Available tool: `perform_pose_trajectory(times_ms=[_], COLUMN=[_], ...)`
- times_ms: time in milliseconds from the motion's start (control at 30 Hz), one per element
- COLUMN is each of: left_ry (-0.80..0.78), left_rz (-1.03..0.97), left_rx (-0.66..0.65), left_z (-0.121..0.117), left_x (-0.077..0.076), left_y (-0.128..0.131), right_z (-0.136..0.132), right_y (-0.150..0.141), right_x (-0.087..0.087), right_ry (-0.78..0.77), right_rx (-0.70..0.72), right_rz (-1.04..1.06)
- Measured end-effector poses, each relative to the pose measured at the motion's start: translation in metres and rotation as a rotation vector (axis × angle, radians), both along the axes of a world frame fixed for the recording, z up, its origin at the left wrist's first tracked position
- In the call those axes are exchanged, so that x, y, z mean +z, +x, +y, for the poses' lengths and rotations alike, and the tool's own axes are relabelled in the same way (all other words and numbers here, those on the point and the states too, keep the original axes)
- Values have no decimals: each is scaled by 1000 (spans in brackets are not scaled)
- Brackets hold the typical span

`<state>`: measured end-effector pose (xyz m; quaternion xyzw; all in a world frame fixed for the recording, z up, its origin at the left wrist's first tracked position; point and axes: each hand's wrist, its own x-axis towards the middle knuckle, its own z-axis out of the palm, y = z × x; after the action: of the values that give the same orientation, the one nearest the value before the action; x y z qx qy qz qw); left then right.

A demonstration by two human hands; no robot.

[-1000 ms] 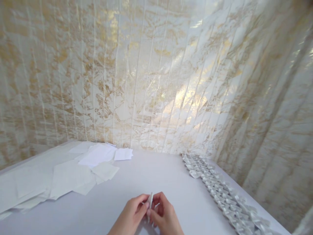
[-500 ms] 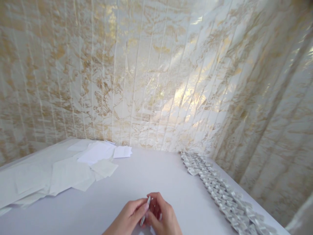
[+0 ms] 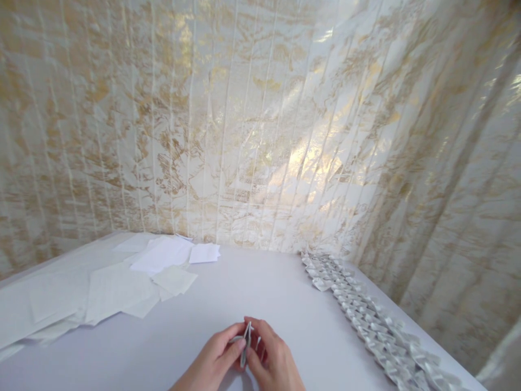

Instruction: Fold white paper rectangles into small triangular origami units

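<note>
Hanging at twelve o'clock and going round to three, a big shiny curtain (image 3: 228,141) has gold and brown swirls on it. A bright patch of light glows on it near one o'clock. In front of it is a flat, pale table (image 3: 285,304). From nine to eleven o'clock on the table lie lots of flat white sheets (image 3: 118,288), some on top of others, with corners poking out every way. From one to four o'clock runs a long strip of folded pieces (image 3: 366,317), grey-white and pointy, packed close in rows like fish scales.

At six o'clock I see the left hand (image 3: 215,353) and the right hand (image 3: 277,353), close together above the table. Next to the sheets, at eleven o'clock, sits a small white stack (image 3: 204,253).

The littlest thing is a folded strip (image 3: 247,342), right between the two hands. It tips up to a thin point. The left thumb and fingers pinch it tight. The right fingers curl in narrow, and that thumb presses its other side. White bits peek out between the right fingers; I can't tell if they belong to it.
</note>
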<state>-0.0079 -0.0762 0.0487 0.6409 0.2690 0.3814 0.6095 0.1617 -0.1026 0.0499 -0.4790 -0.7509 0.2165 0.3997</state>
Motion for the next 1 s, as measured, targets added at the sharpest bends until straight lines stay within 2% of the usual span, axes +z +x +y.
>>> perform_pose_trajectory(times_ms=[133, 233, 367, 467, 600, 700, 867, 1000], left_ry=[-30, -73, -285, -395, -289, -236, -161, -111], left_rz=[11, -33, -200, -276, -220, -179, -120, -96], left_rx=[54, 90, 127, 109, 101, 130, 132, 80], left_z=[0, 0, 0, 1, 3, 3, 0, -1], left_x=[-8, -7, 2, 4, -4, -9, -11, -18], left_y=[0, 2, 3, 3, 5, 6, 7, 11], right_z=[1, 2, 3, 5, 6, 6, 8, 7], right_y=[3, 6, 7, 6, 6, 6, 2, -1], right_x=[2, 8, 11, 8, 4, 1, -10, -12], right_ry=[38, 48, 108, 152, 222, 243, 98, 31], right_rx=[7, 6, 96, 99, 65, 91, 88, 50], right_rz=[17, 32, 147, 142, 26, 44, 188, 194])
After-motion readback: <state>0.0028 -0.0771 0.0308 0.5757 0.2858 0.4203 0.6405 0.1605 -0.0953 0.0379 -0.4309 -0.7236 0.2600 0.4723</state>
